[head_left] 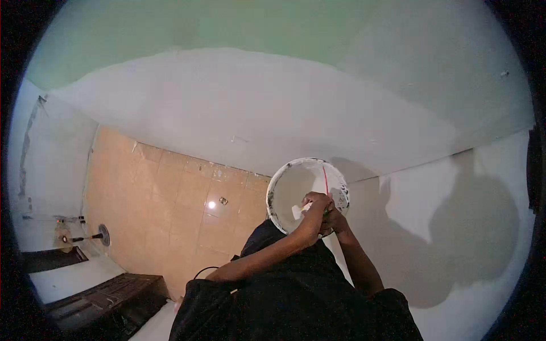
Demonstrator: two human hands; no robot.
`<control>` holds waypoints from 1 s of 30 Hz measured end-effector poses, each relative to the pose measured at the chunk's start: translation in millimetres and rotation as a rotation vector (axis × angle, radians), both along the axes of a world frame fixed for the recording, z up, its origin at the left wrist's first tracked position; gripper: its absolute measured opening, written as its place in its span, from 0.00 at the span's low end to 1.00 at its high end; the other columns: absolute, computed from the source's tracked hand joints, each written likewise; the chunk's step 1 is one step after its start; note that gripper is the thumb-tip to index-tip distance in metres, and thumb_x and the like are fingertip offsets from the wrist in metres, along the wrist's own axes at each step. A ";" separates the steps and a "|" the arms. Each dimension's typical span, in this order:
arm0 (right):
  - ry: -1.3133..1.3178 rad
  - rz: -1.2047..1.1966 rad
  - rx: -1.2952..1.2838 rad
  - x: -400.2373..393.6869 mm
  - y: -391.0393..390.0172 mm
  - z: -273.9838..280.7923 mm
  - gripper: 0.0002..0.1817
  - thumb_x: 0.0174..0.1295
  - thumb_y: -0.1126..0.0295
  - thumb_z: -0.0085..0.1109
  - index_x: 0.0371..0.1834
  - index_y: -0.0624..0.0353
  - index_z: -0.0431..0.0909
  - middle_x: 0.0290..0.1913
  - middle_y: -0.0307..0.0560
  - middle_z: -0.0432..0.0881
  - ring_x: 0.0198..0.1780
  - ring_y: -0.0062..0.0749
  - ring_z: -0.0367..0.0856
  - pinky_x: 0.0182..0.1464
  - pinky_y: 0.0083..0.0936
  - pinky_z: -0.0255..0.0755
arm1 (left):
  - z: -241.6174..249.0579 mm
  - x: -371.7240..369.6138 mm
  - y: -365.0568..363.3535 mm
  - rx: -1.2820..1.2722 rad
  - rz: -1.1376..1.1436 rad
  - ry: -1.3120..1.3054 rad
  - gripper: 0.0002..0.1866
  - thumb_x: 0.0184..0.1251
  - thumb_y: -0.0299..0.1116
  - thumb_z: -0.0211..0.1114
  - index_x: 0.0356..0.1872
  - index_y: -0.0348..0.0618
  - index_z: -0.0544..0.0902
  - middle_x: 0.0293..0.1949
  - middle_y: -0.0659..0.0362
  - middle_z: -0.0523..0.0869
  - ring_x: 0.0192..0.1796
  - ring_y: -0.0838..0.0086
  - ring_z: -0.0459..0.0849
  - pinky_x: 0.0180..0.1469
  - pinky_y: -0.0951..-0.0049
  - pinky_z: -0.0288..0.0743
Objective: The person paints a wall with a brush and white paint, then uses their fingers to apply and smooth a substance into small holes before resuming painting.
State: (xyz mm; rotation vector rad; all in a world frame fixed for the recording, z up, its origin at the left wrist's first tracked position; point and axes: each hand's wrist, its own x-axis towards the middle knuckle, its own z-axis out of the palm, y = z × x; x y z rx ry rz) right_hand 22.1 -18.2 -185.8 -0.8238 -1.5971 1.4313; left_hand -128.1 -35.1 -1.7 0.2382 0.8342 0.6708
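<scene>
A white bucket (272,196) with a paint-smeared rim stands in front of my body, close to the wall. Both of my hands are together over its near right part. My left hand (316,202) is closed beside a small white piece that sticks out to the left. Just right of it and partly behind it, my right hand (334,219) is closed too. A thin red stick (326,177) runs up from the hands towards the bucket's far rim. What each hand grips is too small and covered to name.
The wall ahead is white (227,96) below and green (227,25) above. Tan floor tiles (182,193) with paint specks lie to the left, with a small round object (223,200). A standing fan (103,235) and a dark wooden door (108,301) are at the lower left.
</scene>
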 end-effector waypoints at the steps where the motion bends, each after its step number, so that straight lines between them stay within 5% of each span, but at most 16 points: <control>1: -0.028 -0.003 0.077 7.5 2.0 -0.5 0.22 0.56 0.61 0.69 0.50 0.61 0.76 0.38 0.39 0.80 0.39 0.21 0.79 0.44 0.19 0.72 | -1.5 9.0 0.8 -0.032 0.062 0.012 0.16 0.72 0.53 0.52 0.39 0.53 0.75 0.30 0.66 0.76 0.21 0.79 0.72 0.20 0.77 0.63; 3: -0.058 -0.016 0.155 13.8 6.5 0.1 0.21 0.57 0.62 0.69 0.49 0.60 0.76 0.36 0.38 0.81 0.37 0.19 0.79 0.42 0.19 0.72 | -6.1 18.4 1.7 -0.061 0.113 0.023 0.16 0.72 0.54 0.53 0.35 0.54 0.74 0.27 0.67 0.75 0.22 0.79 0.72 0.21 0.77 0.65; 5: 0.067 0.079 -0.504 7.7 8.4 4.7 0.31 0.45 0.63 0.74 0.52 0.65 0.75 0.47 0.48 0.80 0.50 0.27 0.78 0.53 0.26 0.70 | -8.2 16.3 -0.4 -0.037 0.148 0.060 0.16 0.71 0.55 0.53 0.34 0.55 0.73 0.25 0.68 0.74 0.24 0.78 0.73 0.21 0.78 0.63; 6: 0.068 0.068 -0.502 4.6 6.9 13.7 0.31 0.45 0.63 0.74 0.52 0.65 0.75 0.47 0.48 0.80 0.50 0.27 0.78 0.53 0.26 0.70 | 0.0 14.3 0.3 -0.035 0.137 0.058 0.16 0.71 0.55 0.53 0.34 0.55 0.73 0.25 0.68 0.74 0.24 0.78 0.73 0.21 0.78 0.63; 8: -0.153 -0.069 -0.036 1.7 5.6 35.4 0.24 0.49 0.65 0.70 0.48 0.64 0.77 0.45 0.49 0.82 0.48 0.23 0.78 0.49 0.27 0.72 | 17.3 14.6 6.3 -0.107 0.133 0.188 0.17 0.71 0.55 0.52 0.32 0.55 0.72 0.23 0.68 0.73 0.24 0.77 0.73 0.22 0.77 0.64; 9: -0.098 -0.424 -0.025 -0.4 2.2 -20.8 0.20 0.51 0.66 0.66 0.45 0.64 0.78 0.42 0.50 0.83 0.46 0.26 0.79 0.47 0.30 0.73 | 6.4 18.0 8.2 -0.173 0.139 0.132 0.16 0.71 0.55 0.52 0.32 0.56 0.72 0.23 0.68 0.72 0.23 0.77 0.70 0.23 0.76 0.62; 10: -0.093 -0.438 -0.025 1.1 4.0 -8.1 0.20 0.51 0.66 0.66 0.45 0.64 0.78 0.42 0.50 0.83 0.46 0.26 0.79 0.47 0.30 0.73 | -4.8 17.8 10.1 -0.170 0.126 0.137 0.16 0.71 0.55 0.52 0.32 0.56 0.72 0.23 0.68 0.72 0.23 0.77 0.70 0.23 0.76 0.62; 12: -0.134 -0.309 -0.411 8.9 10.9 22.9 0.21 0.55 0.58 0.67 0.46 0.58 0.75 0.32 0.34 0.73 0.35 0.24 0.71 0.39 0.28 0.67 | -17.1 15.6 18.7 0.001 0.052 -0.086 0.17 0.72 0.55 0.52 0.29 0.56 0.70 0.21 0.69 0.68 0.20 0.79 0.65 0.22 0.76 0.55; 13: -0.330 -0.547 0.064 13.8 5.7 -58.2 0.19 0.57 0.59 0.65 0.44 0.59 0.75 0.31 0.33 0.72 0.33 0.22 0.71 0.36 0.25 0.66 | 7.5 30.4 24.3 -0.141 0.182 0.124 0.18 0.73 0.54 0.50 0.27 0.56 0.67 0.19 0.70 0.64 0.18 0.80 0.58 0.19 0.76 0.47; 14: -0.327 -0.559 0.065 17.6 0.3 -96.8 0.19 0.57 0.59 0.65 0.44 0.59 0.75 0.31 0.33 0.72 0.33 0.22 0.71 0.36 0.25 0.66 | 5.0 31.9 26.4 -0.136 0.171 0.127 0.18 0.73 0.54 0.50 0.27 0.56 0.67 0.19 0.70 0.64 0.18 0.80 0.58 0.19 0.76 0.47; 16: -0.458 -0.453 0.089 22.4 -7.7 -127.4 0.16 0.58 0.60 0.64 0.42 0.59 0.75 0.31 0.33 0.74 0.33 0.21 0.72 0.36 0.24 0.67 | 2.8 27.8 24.6 -0.136 0.139 0.064 0.19 0.75 0.53 0.49 0.26 0.56 0.66 0.19 0.70 0.63 0.17 0.81 0.56 0.19 0.76 0.46; 17: -0.390 -0.248 -0.122 30.4 -7.3 -134.5 0.26 0.50 0.67 0.64 0.53 0.64 0.73 0.43 0.59 0.77 0.45 0.55 0.76 0.44 0.44 0.68 | -0.4 25.1 24.0 -0.090 0.111 -0.008 0.19 0.74 0.53 0.49 0.26 0.56 0.66 0.20 0.69 0.64 0.17 0.81 0.56 0.19 0.76 0.46; 24: -0.417 -0.223 -0.269 24.3 11.8 -149.4 0.18 0.51 0.67 0.64 0.43 0.66 0.76 0.37 0.58 0.80 0.41 0.56 0.79 0.43 0.44 0.72 | -1.5 32.8 28.6 -0.106 0.130 0.051 0.19 0.74 0.54 0.49 0.26 0.55 0.66 0.19 0.69 0.62 0.16 0.80 0.55 0.18 0.76 0.46; 26: -0.092 -0.083 -0.665 19.6 25.7 -110.1 0.17 0.52 0.66 0.64 0.41 0.65 0.75 0.36 0.59 0.81 0.41 0.55 0.81 0.43 0.41 0.74 | -1.6 31.9 31.0 -0.065 0.124 0.017 0.19 0.74 0.53 0.49 0.26 0.55 0.66 0.19 0.69 0.61 0.17 0.80 0.55 0.18 0.76 0.47; 27: -0.174 -0.028 -0.310 19.2 26.4 -60.7 0.19 0.55 0.65 0.62 0.46 0.65 0.75 0.37 0.58 0.82 0.43 0.53 0.82 0.45 0.38 0.76 | 0.2 33.2 31.0 -0.080 0.154 0.060 0.18 0.74 0.52 0.48 0.26 0.54 0.66 0.19 0.69 0.62 0.17 0.80 0.55 0.18 0.76 0.47; 30: -0.313 -0.076 -0.097 19.4 19.4 -40.0 0.19 0.55 0.66 0.63 0.47 0.64 0.76 0.35 0.55 0.82 0.40 0.52 0.83 0.44 0.39 0.76 | 4.5 28.7 28.3 -0.048 0.144 0.021 0.18 0.75 0.52 0.48 0.26 0.55 0.66 0.18 0.69 0.61 0.17 0.80 0.56 0.18 0.76 0.47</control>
